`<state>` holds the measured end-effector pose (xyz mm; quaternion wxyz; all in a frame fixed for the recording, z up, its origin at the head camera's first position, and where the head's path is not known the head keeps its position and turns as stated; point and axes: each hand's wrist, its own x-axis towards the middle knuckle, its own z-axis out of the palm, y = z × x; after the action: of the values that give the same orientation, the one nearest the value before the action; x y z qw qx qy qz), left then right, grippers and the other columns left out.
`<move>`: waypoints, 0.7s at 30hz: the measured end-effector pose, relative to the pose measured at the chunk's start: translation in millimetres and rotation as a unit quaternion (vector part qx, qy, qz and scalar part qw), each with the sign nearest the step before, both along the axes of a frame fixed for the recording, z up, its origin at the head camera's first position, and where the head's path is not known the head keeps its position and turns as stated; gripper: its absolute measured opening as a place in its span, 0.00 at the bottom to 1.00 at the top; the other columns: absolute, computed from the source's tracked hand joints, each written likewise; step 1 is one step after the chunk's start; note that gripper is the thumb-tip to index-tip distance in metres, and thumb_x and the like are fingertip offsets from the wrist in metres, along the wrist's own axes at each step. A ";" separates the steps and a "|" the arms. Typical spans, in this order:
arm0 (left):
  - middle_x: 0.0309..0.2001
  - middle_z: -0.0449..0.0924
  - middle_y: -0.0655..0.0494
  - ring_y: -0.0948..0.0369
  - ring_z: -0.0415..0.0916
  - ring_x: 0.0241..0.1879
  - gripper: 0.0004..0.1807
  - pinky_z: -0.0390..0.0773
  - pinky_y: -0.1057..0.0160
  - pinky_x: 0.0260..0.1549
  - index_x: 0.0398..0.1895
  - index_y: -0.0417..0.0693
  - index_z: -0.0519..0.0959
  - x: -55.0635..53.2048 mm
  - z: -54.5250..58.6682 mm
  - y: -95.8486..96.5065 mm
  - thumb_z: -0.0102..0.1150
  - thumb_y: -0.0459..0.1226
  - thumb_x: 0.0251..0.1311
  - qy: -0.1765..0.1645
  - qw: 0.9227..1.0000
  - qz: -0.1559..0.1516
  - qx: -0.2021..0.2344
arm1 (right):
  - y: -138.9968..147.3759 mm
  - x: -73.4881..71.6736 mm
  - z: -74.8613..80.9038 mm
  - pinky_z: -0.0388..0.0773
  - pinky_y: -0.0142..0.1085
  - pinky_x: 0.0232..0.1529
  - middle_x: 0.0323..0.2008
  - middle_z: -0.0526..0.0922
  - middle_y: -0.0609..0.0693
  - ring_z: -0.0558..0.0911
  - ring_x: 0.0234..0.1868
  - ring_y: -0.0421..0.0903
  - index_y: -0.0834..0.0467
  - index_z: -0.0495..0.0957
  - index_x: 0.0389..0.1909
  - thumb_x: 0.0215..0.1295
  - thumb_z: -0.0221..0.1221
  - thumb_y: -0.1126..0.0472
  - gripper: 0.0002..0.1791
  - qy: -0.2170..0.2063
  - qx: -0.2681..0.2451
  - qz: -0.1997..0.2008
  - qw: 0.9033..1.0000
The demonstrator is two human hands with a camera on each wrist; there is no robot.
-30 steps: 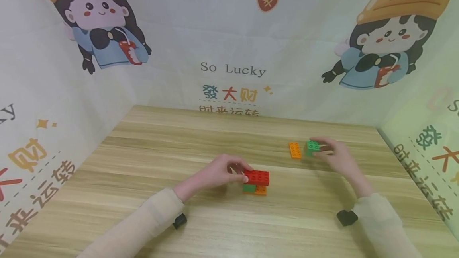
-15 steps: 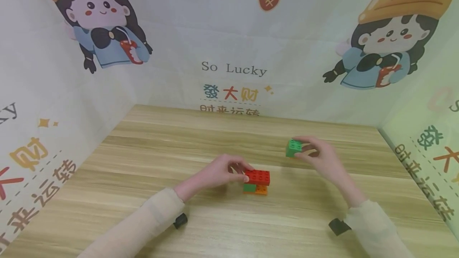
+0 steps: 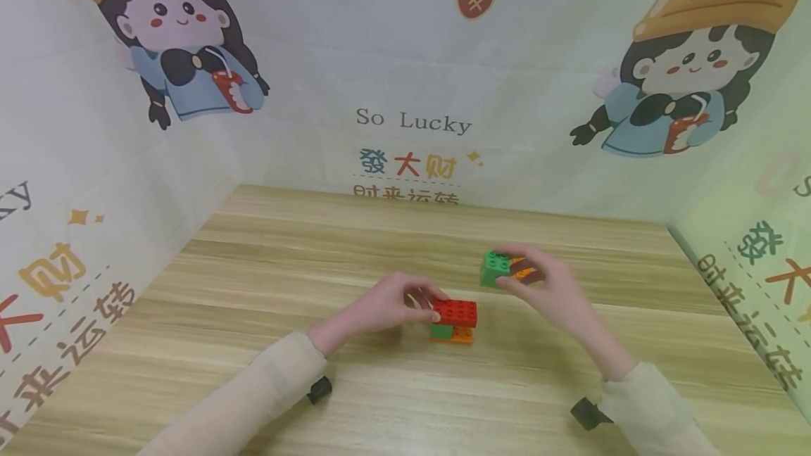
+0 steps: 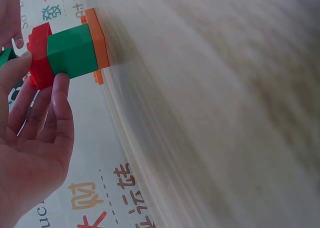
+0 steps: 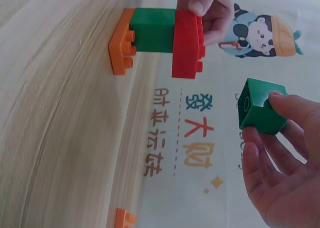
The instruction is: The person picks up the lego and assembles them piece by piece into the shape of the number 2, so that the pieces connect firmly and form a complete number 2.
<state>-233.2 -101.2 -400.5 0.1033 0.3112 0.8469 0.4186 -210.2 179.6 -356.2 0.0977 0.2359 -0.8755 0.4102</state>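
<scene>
A small stack stands on the wooden table: an orange plate brick (image 3: pixel 463 338) at the bottom, a green brick (image 3: pixel 441 331) on its left half, and a long red brick (image 3: pixel 459 312) on top. My left hand (image 3: pixel 400 301) pinches the red brick's left end between thumb and fingers. Up and to the right of the stack, my right hand (image 3: pixel 550 284) holds a second green brick (image 3: pixel 493 270), studs upward, by its right side. In the right wrist view this green brick (image 5: pixel 262 105) shows its hollow underside and is apart from the stack.
Another orange plate brick (image 3: pixel 523 271) lies behind my right hand, partly hidden by its fingers. Printed cloth walls (image 3: pixel 304 160) enclose the table's back and sides. A black device (image 3: pixel 588 414) sits at my right wrist, another (image 3: pixel 319 390) at my left.
My right hand has carried the green brick leftward from beyond the loose orange plate brick toward the stack. My left hand has stayed on the red brick.
</scene>
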 end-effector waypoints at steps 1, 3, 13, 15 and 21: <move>0.42 0.87 0.57 0.67 0.80 0.37 0.15 0.82 0.69 0.39 0.48 0.51 0.84 -0.1 -0.1 0.0 0.70 0.38 0.56 0.000 1.000 -0.001 0.001 | -1.6 1.3 0.4 0.83 0.31 0.42 0.49 0.85 0.53 0.84 0.43 0.46 0.54 0.77 0.59 0.61 0.67 0.63 0.24 -0.001 -0.003 0.002 1.000; 0.42 0.87 0.57 0.67 0.81 0.37 0.15 0.83 0.70 0.39 0.48 0.50 0.84 -0.4 -0.4 -0.1 0.70 0.37 0.56 -0.001 1.000 -0.003 0.002 | -4.7 3.3 1.1 0.83 0.31 0.43 0.48 0.85 0.52 0.83 0.43 0.45 0.52 0.77 0.58 0.61 0.67 0.62 0.23 -0.007 -0.009 0.007 1.000; 0.42 0.87 0.55 0.67 0.81 0.36 0.15 0.83 0.70 0.39 0.48 0.49 0.84 -0.1 -0.3 -1.0 0.70 0.37 0.56 0.002 1.000 -0.011 0.013 | -15.9 8.0 0.1 0.82 0.28 0.42 0.48 0.85 0.50 0.83 0.42 0.44 0.52 0.77 0.55 0.59 0.69 0.63 0.23 -0.014 -0.018 0.023 0.999; 0.43 0.87 0.54 0.66 0.81 0.36 0.15 0.83 0.70 0.39 0.48 0.48 0.84 0.7 0.5 -0.7 0.70 0.37 0.56 0.002 1.000 -0.013 0.014 | -17.2 7.9 -1.2 0.82 0.29 0.42 0.47 0.85 0.50 0.83 0.42 0.44 0.53 0.77 0.54 0.59 0.69 0.63 0.22 -0.013 -0.015 0.025 1.000; 0.43 0.87 0.55 0.66 0.80 0.36 0.15 0.83 0.69 0.39 0.48 0.49 0.84 1.3 0.8 0.1 0.70 0.38 0.56 0.002 1.000 -0.009 0.011 | -20.8 9.9 -4.4 0.83 0.30 0.41 0.46 0.86 0.50 0.84 0.42 0.45 0.54 0.77 0.52 0.58 0.69 0.64 0.21 -0.012 -0.006 0.035 0.999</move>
<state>-231.9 -101.1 -399.7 0.1016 0.3213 0.8394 0.4265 -200.3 158.8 -360.6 0.0744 0.2609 -0.8653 0.4214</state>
